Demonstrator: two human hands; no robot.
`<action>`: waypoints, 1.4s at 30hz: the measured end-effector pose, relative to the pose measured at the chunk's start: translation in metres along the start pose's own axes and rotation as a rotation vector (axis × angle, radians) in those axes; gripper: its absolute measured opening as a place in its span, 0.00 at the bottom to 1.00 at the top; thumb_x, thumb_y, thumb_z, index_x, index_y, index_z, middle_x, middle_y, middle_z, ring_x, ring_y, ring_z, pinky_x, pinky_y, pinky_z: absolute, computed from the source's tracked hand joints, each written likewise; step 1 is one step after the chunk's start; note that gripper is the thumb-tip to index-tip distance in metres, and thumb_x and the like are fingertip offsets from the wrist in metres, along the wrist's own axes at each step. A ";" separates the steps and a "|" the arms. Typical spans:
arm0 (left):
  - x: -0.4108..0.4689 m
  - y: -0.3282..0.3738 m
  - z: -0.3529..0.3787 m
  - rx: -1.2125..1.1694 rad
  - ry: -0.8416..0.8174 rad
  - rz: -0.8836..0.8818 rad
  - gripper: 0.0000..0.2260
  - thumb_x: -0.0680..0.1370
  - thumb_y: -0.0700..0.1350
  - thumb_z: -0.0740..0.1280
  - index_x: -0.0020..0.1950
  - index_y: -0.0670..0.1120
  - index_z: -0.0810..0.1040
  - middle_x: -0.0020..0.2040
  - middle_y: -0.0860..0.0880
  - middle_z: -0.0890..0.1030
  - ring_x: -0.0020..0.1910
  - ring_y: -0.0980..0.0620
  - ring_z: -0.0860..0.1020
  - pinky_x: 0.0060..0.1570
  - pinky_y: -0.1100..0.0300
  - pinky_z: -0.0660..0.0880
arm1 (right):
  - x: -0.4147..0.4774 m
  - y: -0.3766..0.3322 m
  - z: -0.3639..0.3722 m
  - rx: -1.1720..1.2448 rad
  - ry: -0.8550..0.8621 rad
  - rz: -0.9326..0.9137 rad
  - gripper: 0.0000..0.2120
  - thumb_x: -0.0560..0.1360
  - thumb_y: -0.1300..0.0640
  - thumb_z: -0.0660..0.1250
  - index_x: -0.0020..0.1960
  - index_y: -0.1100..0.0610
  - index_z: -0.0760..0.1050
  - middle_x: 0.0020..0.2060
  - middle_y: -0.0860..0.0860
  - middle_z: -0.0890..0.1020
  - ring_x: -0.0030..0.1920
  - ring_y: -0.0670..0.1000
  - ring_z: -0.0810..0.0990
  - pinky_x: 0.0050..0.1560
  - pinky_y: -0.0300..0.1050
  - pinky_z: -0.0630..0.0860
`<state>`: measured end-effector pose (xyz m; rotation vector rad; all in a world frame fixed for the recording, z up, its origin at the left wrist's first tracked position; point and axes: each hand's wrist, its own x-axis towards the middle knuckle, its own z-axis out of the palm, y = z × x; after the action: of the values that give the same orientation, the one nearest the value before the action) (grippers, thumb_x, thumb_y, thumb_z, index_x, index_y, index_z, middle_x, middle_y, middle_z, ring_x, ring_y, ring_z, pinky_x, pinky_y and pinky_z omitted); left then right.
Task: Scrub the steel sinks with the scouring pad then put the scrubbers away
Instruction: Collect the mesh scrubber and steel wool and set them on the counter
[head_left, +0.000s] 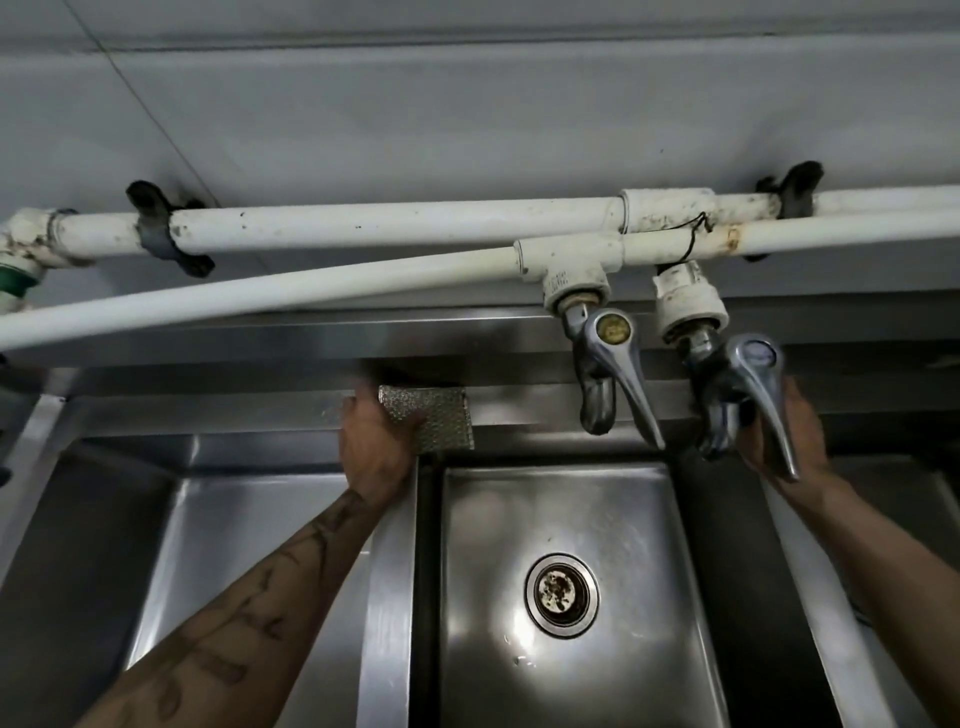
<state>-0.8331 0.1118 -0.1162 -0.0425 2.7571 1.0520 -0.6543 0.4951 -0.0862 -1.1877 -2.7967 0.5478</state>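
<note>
Left hand (375, 441) presses a scouring pad (434, 420) flat against the back ledge of the steel sinks (291, 410), fingers spread over the pad's left half, right above the divider between 2 basins. That pad is a silvery-grey rectangle with a fine woven, glittering mesh texture; its right side and lower corner show clear of the hand, and its upper edge is blurred. Right hand (784, 436) is behind the right tap (748, 395), fingers wrapped around the spout under the lever, gripping it. Left tap (610, 374) hangs free beside it. Each lever carries a round cap, yellowish on the left 1 and blue on the right 1, but any writing on them is too small to read. Middle basin (561, 519) is wet and shiny, with a stained round drain (561, 594) in its floor. 2 white pipes (363, 228) run along the wall above.
</note>
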 end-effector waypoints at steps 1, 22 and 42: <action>-0.004 0.003 -0.001 -0.033 0.007 0.029 0.24 0.78 0.46 0.77 0.66 0.34 0.74 0.60 0.35 0.80 0.59 0.35 0.77 0.54 0.52 0.69 | -0.008 -0.006 -0.002 0.068 -0.014 -0.005 0.23 0.74 0.55 0.69 0.65 0.66 0.73 0.57 0.71 0.78 0.56 0.74 0.78 0.57 0.69 0.76; -0.180 0.045 -0.121 -0.537 -0.609 0.328 0.13 0.77 0.42 0.78 0.49 0.51 0.75 0.47 0.46 0.84 0.45 0.50 0.81 0.46 0.56 0.78 | -0.390 -0.121 -0.095 0.254 0.446 0.201 0.19 0.74 0.55 0.74 0.64 0.52 0.76 0.54 0.47 0.79 0.55 0.49 0.78 0.57 0.36 0.67; -0.705 -0.049 -0.160 -0.174 -1.497 0.684 0.10 0.78 0.41 0.77 0.53 0.46 0.78 0.49 0.43 0.87 0.48 0.46 0.85 0.54 0.47 0.81 | -0.979 -0.014 -0.123 0.175 0.863 0.966 0.20 0.73 0.55 0.74 0.63 0.51 0.77 0.56 0.46 0.80 0.56 0.49 0.78 0.56 0.40 0.74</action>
<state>-0.1629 -0.0599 0.1001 1.1769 1.2717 0.8212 0.0469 -0.1677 0.1187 -2.0373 -1.3579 0.1885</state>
